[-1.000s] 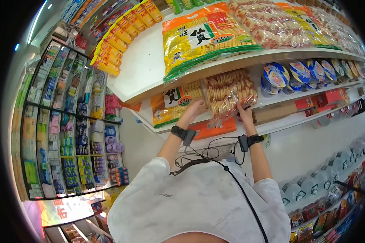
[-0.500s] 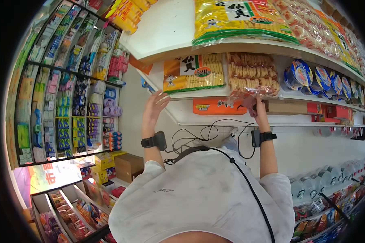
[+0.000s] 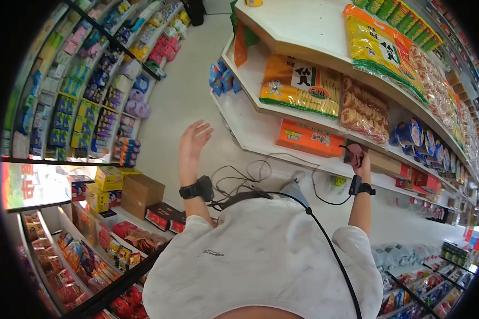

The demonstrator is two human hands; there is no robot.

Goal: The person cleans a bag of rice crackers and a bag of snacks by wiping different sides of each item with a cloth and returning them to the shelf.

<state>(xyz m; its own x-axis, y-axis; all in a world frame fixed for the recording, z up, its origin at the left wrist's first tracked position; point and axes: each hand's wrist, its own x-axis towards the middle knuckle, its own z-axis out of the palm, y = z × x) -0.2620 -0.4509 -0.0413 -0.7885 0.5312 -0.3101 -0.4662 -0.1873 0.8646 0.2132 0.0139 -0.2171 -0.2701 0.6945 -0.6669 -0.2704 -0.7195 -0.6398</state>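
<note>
My left hand [image 3: 197, 135] is raised in the air over the floor, fingers apart and holding nothing. On the right, my right hand [image 3: 363, 166] is closed around a crumpled pinkish-brown cloth [image 3: 355, 155], at the edge of the lower shelf [image 3: 261, 139]. Just left of the cloth lies an orange box [image 3: 310, 139]. Above it, on the middle shelf, sit a yellow-orange bag of rice crackers [image 3: 300, 85] and a clear pack of round biscuits [image 3: 364, 111]. A long brown carton [image 3: 384, 162] is to the right of my right hand.
Blue-lidded tubs [image 3: 410, 133] stand along the middle shelf. Small blue packets [image 3: 221, 78] lie at the shelf's left end. A black cable [image 3: 330, 203] loops between my wrists. Racks of packaged goods [image 3: 85, 101] rise on the left, with a brown cardboard box [image 3: 142, 195] below.
The view has turned, and the shelves have shifted right and tilted. My right hand has moved with the cloth from under the biscuit pack to the lower shelf edge. My left hand is away from the shelf.
</note>
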